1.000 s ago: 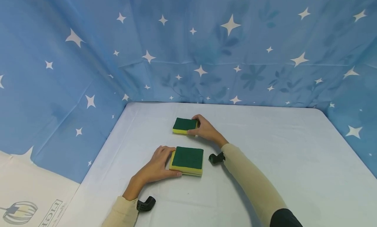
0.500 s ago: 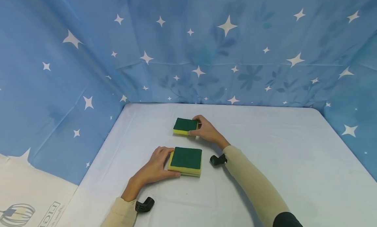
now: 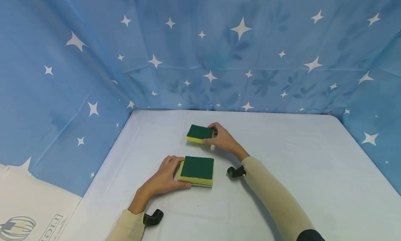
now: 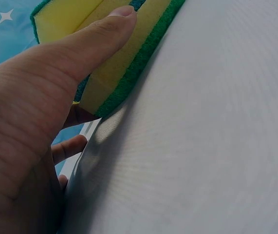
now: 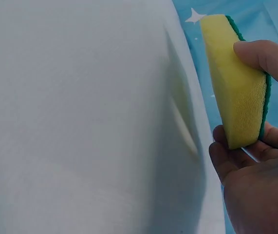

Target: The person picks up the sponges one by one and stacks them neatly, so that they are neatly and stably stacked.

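Note:
A green-and-yellow scouring sponge (image 3: 199,132) is pinched in my right hand (image 3: 225,139), farther back over the table. In the right wrist view this sponge (image 5: 233,92) shows its yellow side, thumb on top and fingertips below, with a shadow on the cloth. Nearer to me, my left hand (image 3: 165,178) grips the left side of a stack of similar sponges (image 3: 197,167), its top face green. The left wrist view shows layered yellow and green edges, the lowest green layer (image 4: 129,73) against the cloth. My left thumb lies across the front edge.
The table (image 3: 297,157) is covered with a white cloth. A blue curtain (image 3: 188,42) with white stars stands behind it and along both sides. A beige printed cloth (image 3: 34,202) lies at the lower left. Dark wrist devices (image 3: 153,217) sit at both sleeves.
My right hand has shifted slightly to the right with its sponge, away from above the stack's left part. The left hand keeps its grip in place. The head view has moved a little.

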Demonstrator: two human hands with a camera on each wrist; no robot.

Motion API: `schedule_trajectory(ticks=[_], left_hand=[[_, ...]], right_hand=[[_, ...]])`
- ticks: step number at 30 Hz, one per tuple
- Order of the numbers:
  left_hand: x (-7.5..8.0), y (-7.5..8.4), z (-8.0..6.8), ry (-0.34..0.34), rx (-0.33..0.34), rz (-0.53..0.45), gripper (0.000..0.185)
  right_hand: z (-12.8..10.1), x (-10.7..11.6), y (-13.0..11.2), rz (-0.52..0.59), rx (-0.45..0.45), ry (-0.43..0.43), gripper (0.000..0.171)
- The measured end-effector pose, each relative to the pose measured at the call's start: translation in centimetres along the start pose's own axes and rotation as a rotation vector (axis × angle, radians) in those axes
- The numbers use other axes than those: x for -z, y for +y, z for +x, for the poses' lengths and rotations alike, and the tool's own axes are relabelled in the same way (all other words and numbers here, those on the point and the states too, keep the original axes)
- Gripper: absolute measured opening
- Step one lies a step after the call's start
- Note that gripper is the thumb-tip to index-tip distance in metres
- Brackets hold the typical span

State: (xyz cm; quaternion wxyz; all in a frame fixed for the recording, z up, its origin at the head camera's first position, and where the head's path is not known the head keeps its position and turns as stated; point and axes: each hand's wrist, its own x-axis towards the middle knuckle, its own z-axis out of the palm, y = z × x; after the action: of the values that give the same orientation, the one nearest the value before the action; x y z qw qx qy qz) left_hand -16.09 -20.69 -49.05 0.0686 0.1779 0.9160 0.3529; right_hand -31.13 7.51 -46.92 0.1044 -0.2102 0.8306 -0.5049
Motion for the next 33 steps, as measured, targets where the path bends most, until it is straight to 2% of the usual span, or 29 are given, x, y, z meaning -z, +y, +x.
schedule_trajectory(ticks=[16, 33], left_hand=[[0.0, -0.2, 0.0, 0.004, -0.015, 0.001, 0.096], [0.1, 0.1, 0.0, 0.012, -0.042, -0.006, 0.096]], right_hand=[[-1.7, 0.5, -1.3, 0.07, 0.074, -0.03, 0.066], [-3.4, 0.8, -2.9, 0.036, 0.117, -0.019, 0.064]])
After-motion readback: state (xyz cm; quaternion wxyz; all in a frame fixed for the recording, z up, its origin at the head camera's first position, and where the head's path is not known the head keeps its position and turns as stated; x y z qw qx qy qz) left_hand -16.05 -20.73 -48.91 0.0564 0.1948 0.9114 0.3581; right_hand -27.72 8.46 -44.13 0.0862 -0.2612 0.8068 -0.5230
